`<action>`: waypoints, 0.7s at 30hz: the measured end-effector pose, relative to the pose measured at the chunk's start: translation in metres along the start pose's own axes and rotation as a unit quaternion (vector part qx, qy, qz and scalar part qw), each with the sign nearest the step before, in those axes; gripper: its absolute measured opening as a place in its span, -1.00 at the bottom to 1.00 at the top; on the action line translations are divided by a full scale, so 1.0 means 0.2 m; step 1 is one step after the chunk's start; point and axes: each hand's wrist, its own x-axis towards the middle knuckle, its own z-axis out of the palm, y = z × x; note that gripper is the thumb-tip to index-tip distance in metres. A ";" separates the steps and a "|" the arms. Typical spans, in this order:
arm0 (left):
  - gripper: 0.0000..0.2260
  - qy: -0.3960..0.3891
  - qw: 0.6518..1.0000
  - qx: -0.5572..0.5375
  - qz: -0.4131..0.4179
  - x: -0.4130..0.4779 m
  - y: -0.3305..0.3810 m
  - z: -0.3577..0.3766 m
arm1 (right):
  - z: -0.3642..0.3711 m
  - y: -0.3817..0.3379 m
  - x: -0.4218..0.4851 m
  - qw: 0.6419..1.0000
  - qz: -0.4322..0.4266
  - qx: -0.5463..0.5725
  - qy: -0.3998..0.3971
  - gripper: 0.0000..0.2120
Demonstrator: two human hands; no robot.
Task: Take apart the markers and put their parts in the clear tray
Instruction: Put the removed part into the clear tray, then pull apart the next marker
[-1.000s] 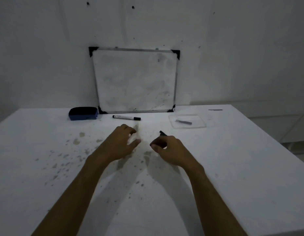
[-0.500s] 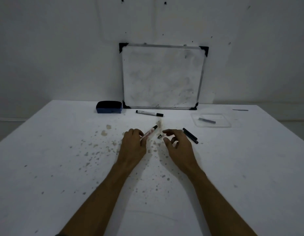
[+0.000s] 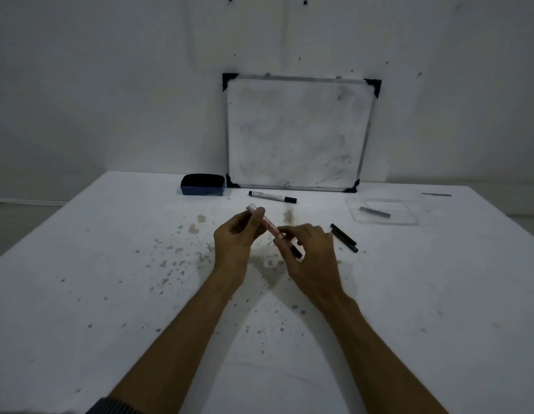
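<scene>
A white marker barrel with red print (image 3: pixel 269 225) is held slanted above the table between both hands. My left hand (image 3: pixel 238 237) grips its upper, far end. My right hand (image 3: pixel 309 249) pinches its lower end, where a black tip part (image 3: pixel 296 251) shows under the fingers. Two black marker parts (image 3: pixel 344 237) lie side by side on the table just right of my right hand. A whole marker with a black cap (image 3: pixel 272 197) lies farther back. The clear tray (image 3: pixel 409 216) at the back right holds one dark grey part (image 3: pixel 374 212).
A whiteboard (image 3: pixel 298 132) leans on the wall at the table's back edge, with a blue eraser (image 3: pixel 203 184) to its left. A small dark strip (image 3: pixel 436 194) lies beyond the tray. Brown stains speckle the white table around my hands.
My left hand has lifted the marker barrel off the table and turned it, and my right hand has closed on its lower end. The view has shifted slightly.
</scene>
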 end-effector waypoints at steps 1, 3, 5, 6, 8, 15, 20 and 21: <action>-0.74 0.003 1.000 -0.010 -0.014 -0.01 -0.01 0.03 | 0.00 -0.03 -0.02 0.999 0.023 0.029 -0.011 -0.76; -0.73 -0.002 0.999 0.013 -0.037 -0.02 -0.02 0.08 | -0.01 -0.05 -0.04 0.996 0.062 0.054 -0.021 -0.74; -0.70 -0.023 0.997 0.060 -0.053 -0.01 -0.03 0.11 | -0.04 -0.05 -0.03 0.993 0.096 0.066 -0.035 -0.73; -0.69 -0.034 0.994 0.090 -0.054 0.00 -0.03 0.13 | -0.06 -0.03 -0.03 0.990 0.110 0.075 -0.050 -0.74; -0.66 -0.045 0.986 0.156 -0.041 0.02 -0.04 0.17 | -0.13 0.00 0.00 0.986 0.123 0.088 -0.071 -0.79; -0.70 -0.131 0.977 0.165 -0.042 -0.01 -0.14 0.15 | -0.31 0.32 -0.01 0.961 0.270 -0.054 0.035 -0.79; -0.62 -0.149 0.966 0.203 -0.060 0.01 -0.17 0.13 | -0.35 0.43 -0.05 0.927 0.366 -0.076 -0.003 -0.67; -0.63 -0.158 0.963 0.210 -0.060 0.01 -0.17 0.13 | -0.35 0.44 -0.05 0.926 0.368 -0.085 -0.003 -0.66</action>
